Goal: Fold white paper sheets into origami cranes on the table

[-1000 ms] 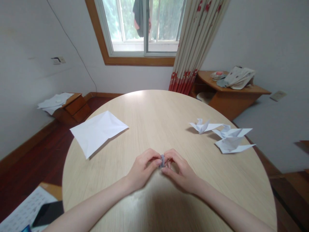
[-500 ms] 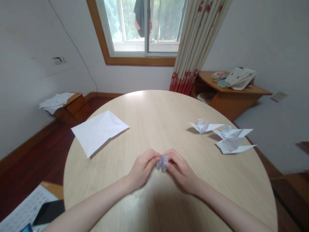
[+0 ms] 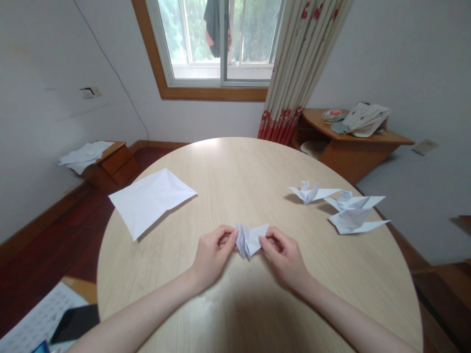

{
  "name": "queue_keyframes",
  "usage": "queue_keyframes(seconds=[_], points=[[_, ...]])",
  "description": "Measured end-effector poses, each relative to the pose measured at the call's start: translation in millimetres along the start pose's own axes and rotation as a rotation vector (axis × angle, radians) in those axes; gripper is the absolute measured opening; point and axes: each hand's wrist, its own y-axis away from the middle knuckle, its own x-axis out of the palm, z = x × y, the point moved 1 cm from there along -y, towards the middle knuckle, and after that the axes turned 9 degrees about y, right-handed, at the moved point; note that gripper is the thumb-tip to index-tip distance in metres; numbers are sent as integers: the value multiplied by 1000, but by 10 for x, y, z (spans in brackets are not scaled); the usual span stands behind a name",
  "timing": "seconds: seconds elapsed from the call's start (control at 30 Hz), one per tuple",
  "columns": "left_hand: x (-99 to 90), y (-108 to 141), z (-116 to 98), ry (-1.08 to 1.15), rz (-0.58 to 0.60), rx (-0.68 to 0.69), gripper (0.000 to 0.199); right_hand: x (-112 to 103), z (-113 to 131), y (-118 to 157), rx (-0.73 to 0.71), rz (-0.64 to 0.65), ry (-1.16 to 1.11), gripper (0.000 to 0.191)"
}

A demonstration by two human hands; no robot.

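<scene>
A small folded white paper (image 3: pixel 251 241) with several pointed flaps is held between my two hands, near the middle of the round table. My left hand (image 3: pixel 215 252) pinches its left edge between thumb and fingers. On the other side, my right hand (image 3: pixel 285 252) grips the right flap, thumb on top. Three folded paper birds stand at the right of the table: one (image 3: pixel 308 193) farther left, another (image 3: pixel 353 201) beside it, and a third (image 3: pixel 351 221) nearest me. A large creased white sheet (image 3: pixel 152 198) lies at the left.
The round table (image 3: pixel 235 162) has a wooden stand (image 3: pixel 117 164) with papers beyond its left edge. A dark phone (image 3: pixel 75 323) lies at the lower left. At the back right is a wooden desk (image 3: pixel 360 152) holding a cloth bag (image 3: pixel 368 119).
My hands have moved apart a little, and the folded paper between them is spread wider, with its right flap now showing. The birds and the large sheet have not moved.
</scene>
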Motion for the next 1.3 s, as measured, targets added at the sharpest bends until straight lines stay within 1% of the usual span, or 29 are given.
queue_keyframes(seconds=[0.13,0.27,0.37,0.47,0.53,0.6,0.7,0.77,0.83,0.9,1.0,1.07,1.17,1.3], points=[[14,-27,8,263,-40,-156,31,46,-41,-10,187,16,-256,30],[21,-68,42,490,-115,-305,32,94,-66,-26,328,-3,-486,38],[7,-113,59,556,-195,-374,31,93,-83,-47,422,-31,-574,36],[-8,-146,56,621,-256,-414,29,69,-107,-74,494,-90,-651,32],[-9,-152,44,671,-256,-440,28,54,-119,-91,515,-110,-690,30],[0,-145,27,682,-217,-461,26,46,-122,-103,517,-87,-702,29],[22,-127,6,645,-130,-491,22,40,-112,-107,516,-7,-691,30],[36,-119,1,624,-84,-511,22,31,-102,-107,531,34,-672,35],[45,-115,2,621,-55,-521,21,19,-91,-110,547,73,-632,38],[49,-112,10,626,-35,-527,21,8,-79,-119,547,130,-581,35],[47,-107,25,635,-20,-544,21,5,-75,-134,554,193,-549,37],[41,-107,31,662,-32,-565,21,8,-86,-141,580,176,-581,39],[23,-121,25,753,-71,-583,21,7,-113,-152,603,106,-648,35],[0,-149,11,905,-79,-551,26,-14,-139,-182,585,60,-733,30]])
